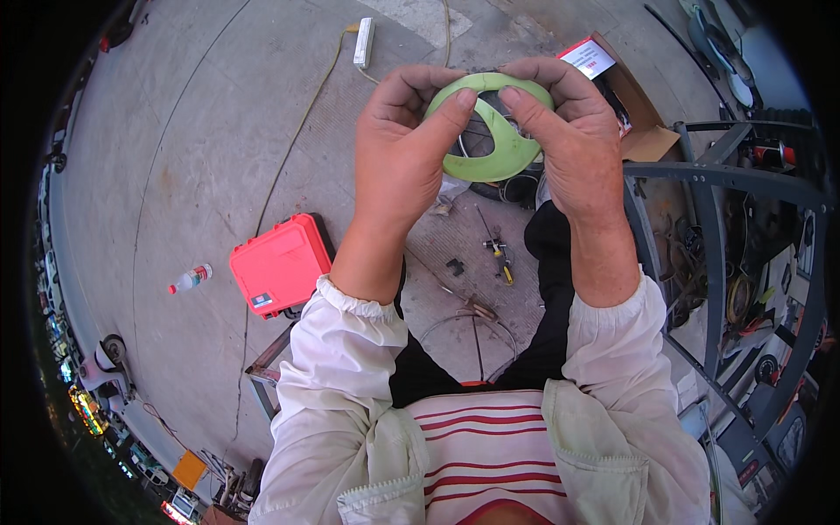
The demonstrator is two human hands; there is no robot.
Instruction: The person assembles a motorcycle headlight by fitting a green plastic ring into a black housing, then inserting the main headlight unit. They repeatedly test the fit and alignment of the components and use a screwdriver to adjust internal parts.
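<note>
Between both hands I hold up a light green plastic cover (501, 150), rounded in outline with two openings in it. My left hand (404, 131) grips its left rim, thumb on the near face and fingers curled behind. On the other side my right hand (573, 122) pinches the upper right rim the same way. Behind the cover, partly hidden, a dark round wheel part (518, 190) lies low on the ground. A yellow-handled screwdriver (502, 262) and a small dark piece (455, 266) lie on the floor between my legs.
A red hard case (282, 262) and a plastic bottle (191, 278) lie to the left. Ahead are a white power strip (364, 44) with a yellowish cord and an open cardboard box (632, 101). A dark metal rack (717, 179) stands close on the right. Cables (477, 311) lie near my feet.
</note>
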